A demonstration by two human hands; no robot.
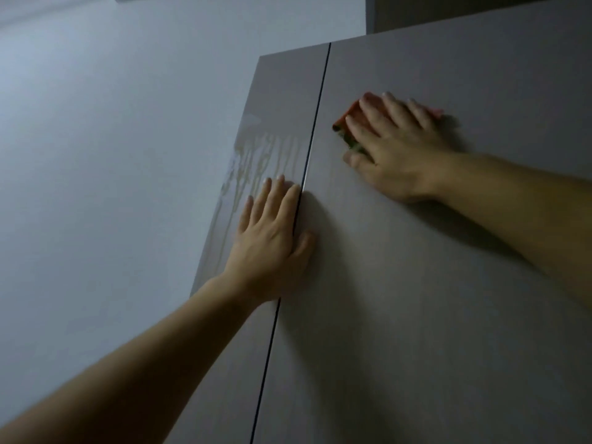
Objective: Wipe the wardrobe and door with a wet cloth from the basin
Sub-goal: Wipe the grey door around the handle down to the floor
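Note:
The grey-brown wardrobe [416, 283] fills the right of the head view, seen from below, with a dark vertical gap between its two doors. My right hand [397, 145] presses an orange cloth [347, 118] flat against the upper part of the right door; most of the cloth is hidden under my fingers. My left hand [272, 238] lies flat with fingers apart across the gap, holding nothing. Wet streaks [256, 161] shine on the narrow left door above that hand.
A plain pale wall [112, 155] stands to the left of the wardrobe. The ceiling edge shows at the top left, and a darker panel [448, 11] sits above the wardrobe's top edge.

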